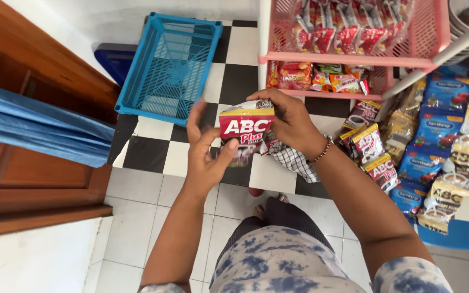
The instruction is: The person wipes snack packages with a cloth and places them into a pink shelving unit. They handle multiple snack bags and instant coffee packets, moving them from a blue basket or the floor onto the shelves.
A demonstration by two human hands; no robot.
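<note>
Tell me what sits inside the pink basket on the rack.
The pink basket holds red and white sachet strips, packed across it. Whatever lies beneath them is covered.
</note>
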